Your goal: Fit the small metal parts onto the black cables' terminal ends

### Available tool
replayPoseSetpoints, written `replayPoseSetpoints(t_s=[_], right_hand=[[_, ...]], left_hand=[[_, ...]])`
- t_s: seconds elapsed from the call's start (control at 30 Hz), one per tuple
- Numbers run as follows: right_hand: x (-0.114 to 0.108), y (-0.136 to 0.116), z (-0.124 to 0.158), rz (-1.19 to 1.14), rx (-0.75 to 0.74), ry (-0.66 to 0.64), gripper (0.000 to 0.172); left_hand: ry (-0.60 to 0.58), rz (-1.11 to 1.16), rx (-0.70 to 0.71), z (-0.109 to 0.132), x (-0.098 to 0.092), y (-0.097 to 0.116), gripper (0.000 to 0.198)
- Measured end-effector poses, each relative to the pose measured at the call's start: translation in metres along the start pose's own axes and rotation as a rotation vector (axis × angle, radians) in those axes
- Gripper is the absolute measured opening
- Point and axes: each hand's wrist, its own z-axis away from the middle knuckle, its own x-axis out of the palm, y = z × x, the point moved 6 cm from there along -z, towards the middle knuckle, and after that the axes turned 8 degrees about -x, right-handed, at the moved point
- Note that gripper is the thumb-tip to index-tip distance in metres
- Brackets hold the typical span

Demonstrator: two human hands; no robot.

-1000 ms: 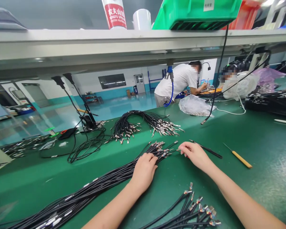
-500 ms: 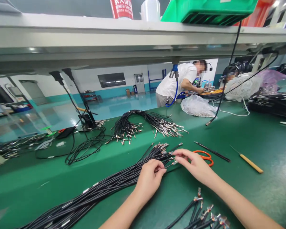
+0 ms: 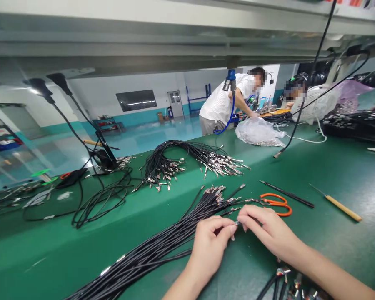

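Note:
My left hand (image 3: 211, 243) pinches a black cable close to its end. The small metallic tip (image 3: 237, 223) of that cable pokes out between my two hands. At the tip, the thumb and fingers of my right hand (image 3: 267, 229) are closed; how much of it they grip is hidden. A long bundle of black cables (image 3: 156, 237) with metal connectors lies behind and left of my left hand. Orange-handled scissors (image 3: 276, 203) rest just beyond my right hand. More cable ends with exposed coloured wires (image 3: 283, 273) lie below my right forearm.
A curved bundle of cables (image 3: 181, 148) lies farther back. To the right are black tweezers (image 3: 287, 193) and a wooden-handled pick (image 3: 343, 208). A clear plastic bag (image 3: 259, 131) and a white fan (image 3: 314, 106) stand behind. A shelf (image 3: 143, 25) crosses overhead; a person (image 3: 223, 102) works beyond.
Both hands have moved right and toward me, away from the bundle, with the cable end now between them. The right fingers have closed at its tip. The view has tilted down.

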Motion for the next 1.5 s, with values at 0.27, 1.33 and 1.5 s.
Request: replayPoseSetpoints(t_s=[0.27,1.33,1.5], right_hand=[[0.008,0.012,0.001,-0.191,0.09,-0.024,0.041],[0.032,-0.005,-0.004,-0.501,0.158,-0.137,0.042],[0.092,-0.047,-0.018,-0.398,0.07,-0.167,0.042]], left_hand=[[-0.165,0.158,-0.078,-0.001,0.006,-0.003,0.027],[0.143,0.03,0.144,0.011,-0.039,0.055,0.029],[0.269,-0.128,0.202,0.022,-0.033,0.079,0.016]])
